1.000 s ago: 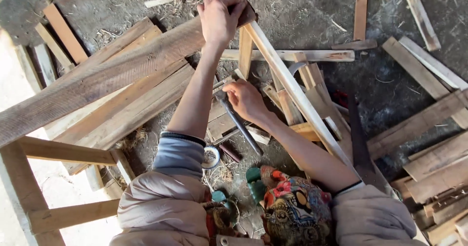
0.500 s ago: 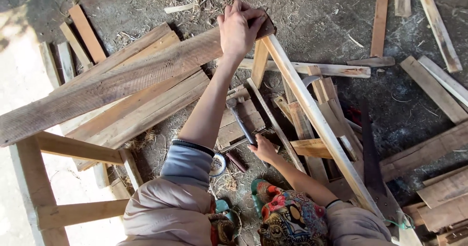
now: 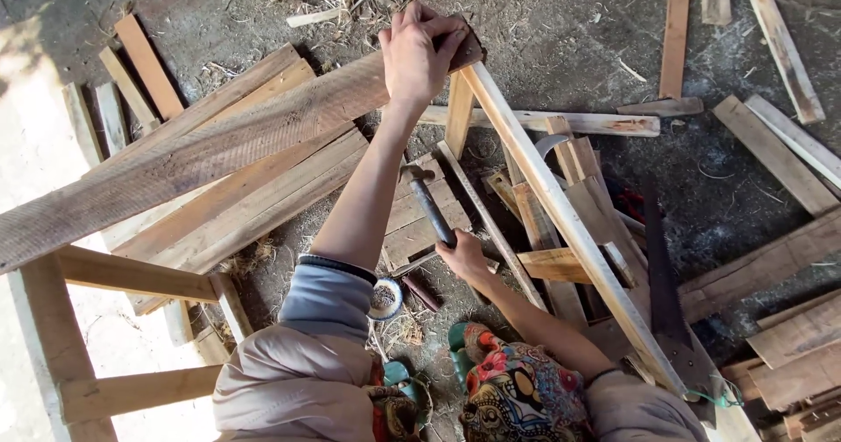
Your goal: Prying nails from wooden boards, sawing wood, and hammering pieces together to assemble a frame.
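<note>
Pressed the left hand [image 3: 419,56] palm down, fingers [image 3: 438,28] curled over the edge, on the high joint where the end of the long plank [image 3: 193,166] met the slanted batten [image 3: 569,223]. Closed the right hand [image 3: 464,258] fully round the handle of the hammer [image 3: 427,201], head up, low between the arms and well apart from that joint. Judged two hazards: a struck fingertip, with fingers draped over the likely point of impact, and a plank slipping off the batten under one palm's restraint alone.
</note>
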